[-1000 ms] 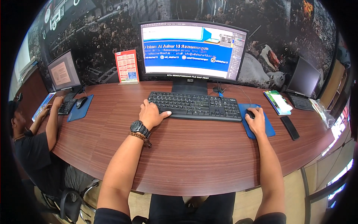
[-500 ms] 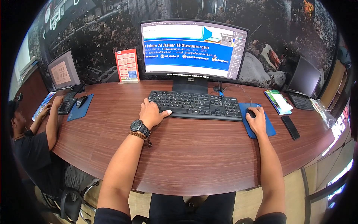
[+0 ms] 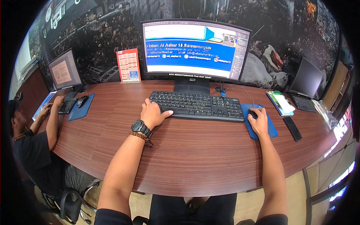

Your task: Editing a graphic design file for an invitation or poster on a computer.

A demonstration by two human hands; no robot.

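Wide fisheye view from the wearer's head, facing forward and down, close above a reddish-brown wood-grain bench (image 3: 202, 157), bare forearms (image 3: 122, 165) at the lower edge

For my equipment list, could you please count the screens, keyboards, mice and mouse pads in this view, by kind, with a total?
Screens: 3
Keyboards: 3
Mice: 2
Mouse pads: 2
Total: 10

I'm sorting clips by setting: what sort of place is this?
Probably a shared office: a wide monitor and black keyboard stand on a long brown desk, and a co-worker sits at another screen on the left.
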